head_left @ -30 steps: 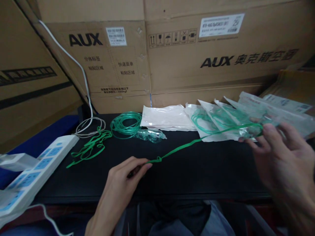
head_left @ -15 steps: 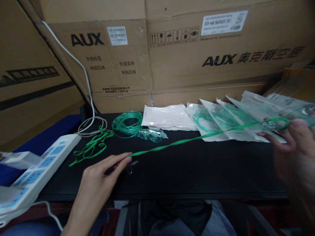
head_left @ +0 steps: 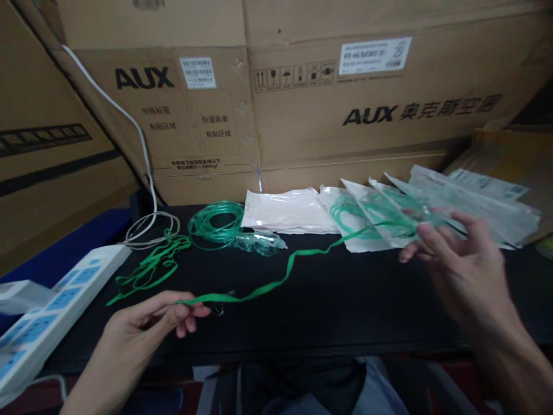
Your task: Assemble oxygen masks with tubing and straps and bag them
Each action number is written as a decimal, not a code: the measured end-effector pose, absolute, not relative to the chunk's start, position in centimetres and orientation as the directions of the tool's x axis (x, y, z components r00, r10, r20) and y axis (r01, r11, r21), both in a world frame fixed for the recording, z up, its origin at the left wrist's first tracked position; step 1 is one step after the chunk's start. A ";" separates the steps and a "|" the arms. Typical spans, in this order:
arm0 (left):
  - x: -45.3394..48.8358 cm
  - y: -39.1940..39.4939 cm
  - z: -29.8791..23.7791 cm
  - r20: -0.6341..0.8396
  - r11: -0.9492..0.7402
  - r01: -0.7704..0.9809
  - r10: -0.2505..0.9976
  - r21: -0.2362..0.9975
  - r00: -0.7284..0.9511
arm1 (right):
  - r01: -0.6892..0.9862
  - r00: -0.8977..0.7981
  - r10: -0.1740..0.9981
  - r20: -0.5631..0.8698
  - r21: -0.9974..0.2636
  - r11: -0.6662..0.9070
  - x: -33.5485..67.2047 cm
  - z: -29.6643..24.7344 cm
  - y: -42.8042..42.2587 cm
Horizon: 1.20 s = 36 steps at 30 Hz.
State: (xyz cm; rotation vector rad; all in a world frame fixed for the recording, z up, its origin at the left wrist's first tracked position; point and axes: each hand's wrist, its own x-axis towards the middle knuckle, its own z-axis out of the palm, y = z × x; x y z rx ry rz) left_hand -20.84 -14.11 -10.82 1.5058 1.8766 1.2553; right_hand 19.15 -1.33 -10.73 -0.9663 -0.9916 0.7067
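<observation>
My left hand pinches one end of a flat green elastic strap between thumb and fingers. The strap runs slack, with a bend in its middle, over the black tabletop toward my right hand. My right hand grips a clear plastic oxygen mask, mostly hidden by the fingers, with the strap's other end beside it. A small thin metal-looking piece lies on the table by my left fingertips. Behind are a coil of green tubing and a small clear plastic fitting.
More green straps lie in a tangle at left, near a white power strip and white cable. White packets and several pouches with green tubing stand along the back, before large cardboard boxes.
My right hand has moved left with the mask, and my left hand has shifted left and down. The strap, taut and straight before, now hangs loose. The view has shifted slightly.
</observation>
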 end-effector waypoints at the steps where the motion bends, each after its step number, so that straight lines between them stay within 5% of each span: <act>1: -20.8 -14.1 -10.9 0.205 -0.019 0.524 0.932 0.851 -0.299 | -0.101 0.334 0.882 0.334 -0.917 0.385 18.7 -11.0 -1.4; 8: -18.2 -12.8 -10.2 0.349 -0.242 0.512 0.929 0.824 -0.123 | -0.189 -0.088 0.970 0.228 -0.960 0.208 15.3 -13.2 -3.5; 19: -10.5 -8.9 -11.6 0.297 -0.283 0.295 0.955 0.913 -0.005 | -0.402 -0.402 0.914 0.050 -0.907 -0.127 11.4 -13.6 -6.7; 25: -8.6 -7.8 -11.9 0.454 -0.431 0.225 0.889 0.874 -0.060 | -0.422 -0.472 0.881 0.001 -0.878 -0.225 11.0 -14.4 -7.0; 36: -8.5 -7.2 -13.2 0.258 -0.242 0.145 0.961 0.959 -0.097 | -0.440 -0.532 0.847 0.002 -0.855 -0.274 10.4 -14.2 -6.8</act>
